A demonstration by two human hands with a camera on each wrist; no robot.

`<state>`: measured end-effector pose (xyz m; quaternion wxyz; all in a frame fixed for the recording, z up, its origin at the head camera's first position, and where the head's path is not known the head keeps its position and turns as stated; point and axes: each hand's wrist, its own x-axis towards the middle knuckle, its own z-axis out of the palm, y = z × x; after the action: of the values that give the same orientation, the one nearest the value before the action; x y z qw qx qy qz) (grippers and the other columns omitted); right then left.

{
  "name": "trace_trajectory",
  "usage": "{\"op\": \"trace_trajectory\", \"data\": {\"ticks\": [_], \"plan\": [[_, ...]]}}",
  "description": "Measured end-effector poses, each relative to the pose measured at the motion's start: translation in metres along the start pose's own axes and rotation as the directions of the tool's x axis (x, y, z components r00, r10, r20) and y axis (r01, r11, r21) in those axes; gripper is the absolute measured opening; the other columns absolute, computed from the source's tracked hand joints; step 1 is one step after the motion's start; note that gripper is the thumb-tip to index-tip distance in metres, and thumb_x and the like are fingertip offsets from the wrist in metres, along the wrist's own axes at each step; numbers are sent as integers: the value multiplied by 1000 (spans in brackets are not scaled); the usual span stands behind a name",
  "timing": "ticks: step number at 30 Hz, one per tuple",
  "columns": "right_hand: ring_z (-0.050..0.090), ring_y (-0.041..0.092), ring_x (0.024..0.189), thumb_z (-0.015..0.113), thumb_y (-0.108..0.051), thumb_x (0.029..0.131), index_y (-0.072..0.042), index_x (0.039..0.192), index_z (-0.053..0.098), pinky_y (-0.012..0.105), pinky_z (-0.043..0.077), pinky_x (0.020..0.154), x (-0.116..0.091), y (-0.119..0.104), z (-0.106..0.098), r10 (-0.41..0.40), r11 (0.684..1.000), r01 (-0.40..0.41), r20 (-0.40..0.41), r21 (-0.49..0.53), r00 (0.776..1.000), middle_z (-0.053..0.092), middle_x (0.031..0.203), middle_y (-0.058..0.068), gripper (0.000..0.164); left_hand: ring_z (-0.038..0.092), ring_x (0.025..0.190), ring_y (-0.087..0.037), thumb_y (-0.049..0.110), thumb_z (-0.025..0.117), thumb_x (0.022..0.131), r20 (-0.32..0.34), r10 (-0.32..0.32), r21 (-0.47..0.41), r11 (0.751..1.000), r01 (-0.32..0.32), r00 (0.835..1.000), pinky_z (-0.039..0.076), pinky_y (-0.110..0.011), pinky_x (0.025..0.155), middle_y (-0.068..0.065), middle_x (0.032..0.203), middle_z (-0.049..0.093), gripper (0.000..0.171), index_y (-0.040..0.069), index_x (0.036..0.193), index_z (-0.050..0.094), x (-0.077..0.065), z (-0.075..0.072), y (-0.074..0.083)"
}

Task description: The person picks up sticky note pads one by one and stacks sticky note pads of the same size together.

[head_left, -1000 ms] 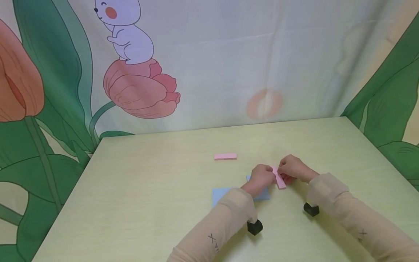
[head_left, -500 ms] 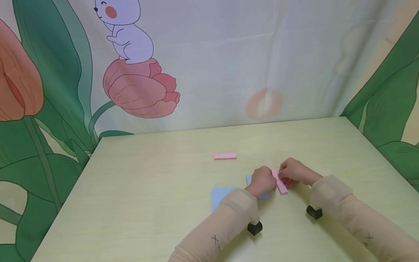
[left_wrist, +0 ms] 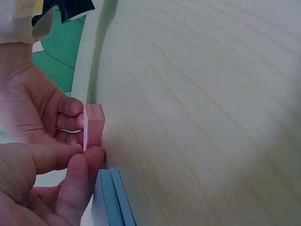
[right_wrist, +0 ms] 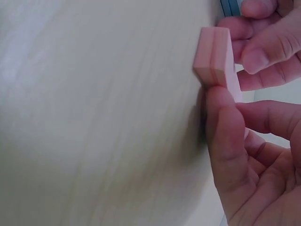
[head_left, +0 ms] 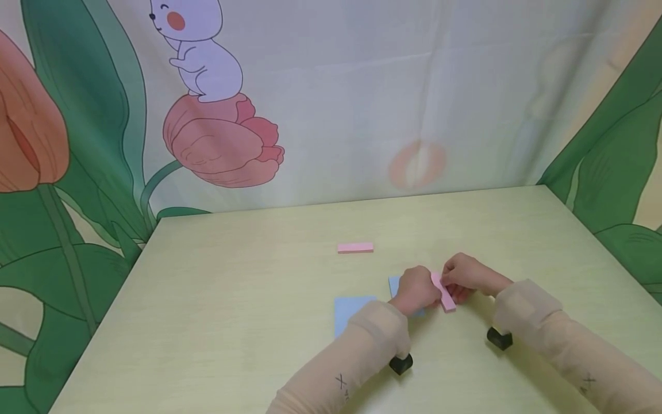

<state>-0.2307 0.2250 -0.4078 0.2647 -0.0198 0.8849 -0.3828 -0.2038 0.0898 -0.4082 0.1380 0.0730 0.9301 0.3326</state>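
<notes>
A narrow pink sticky note pad [head_left: 444,295] lies slanted between both hands, close to the tabletop. Its long edge shows stacked layers in the right wrist view, where the right hand [right_wrist: 258,169] pinches it between thumb and fingers. From the other side, the left hand [head_left: 416,289] holds it with thumb and forefinger, as the left wrist view shows the pad's end [left_wrist: 94,127] at those fingertips. The right hand [head_left: 468,275] sits at the pad's right side. Under the left hand lies a blue square pad [head_left: 395,284], partly hidden.
A second pink pad [head_left: 355,248] lies farther back on the pale wooden table [head_left: 233,322]. Another blue square pad [head_left: 349,311] is partly covered by the left sleeve [head_left: 357,351]. A printed curtain [head_left: 331,115] hangs behind the table's far edge.
Both hands and the pink pad between them have shifted slightly toward the person and to the right. The farther pink pad and the blue pads stay put.
</notes>
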Motion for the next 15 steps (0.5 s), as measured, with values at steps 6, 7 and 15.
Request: {"op": "trace_trajectory", "data": {"ticks": [6, 7, 15], "plan": [[53, 11, 45, 50, -4, 82, 1, 74, 56, 25, 48, 47, 0, 3, -1, -3, 1000, 3, 21, 1, 1000, 57, 57, 4, 11, 38, 42, -9, 11, 66, 69, -13, 29, 45, 999, -28, 1000, 28, -17, 41, 4, 47, 41, 28, 10, 52, 45, -3, 2, 1], [52, 11, 45, 50, -4, 81, 1, 74, 56, 25, 48, 47, 0, 3, -1, -1, 1000, 1, 23, 3, 1000, 57, 57, 5, 11, 38, 42, -9, 11, 67, 70, -10, 32, 46, 998, -31, 999, 28, -17, 40, 3, 47, 41, 27, 10, 53, 46, -3, 2, 1], [53, 11, 46, 50, -4, 83, 3, 76, 55, 25, 48, 47, -1, 6, -1, -12, 1000, 11, 37, 25, 999, 58, 57, 5, 11, 38, 42, -9, 13, 68, 70, 0, 38, 49, 998, -38, 999, 29, -18, 40, 3, 48, 40, 26, 10, 54, 47, -3, 4, 1]]}}
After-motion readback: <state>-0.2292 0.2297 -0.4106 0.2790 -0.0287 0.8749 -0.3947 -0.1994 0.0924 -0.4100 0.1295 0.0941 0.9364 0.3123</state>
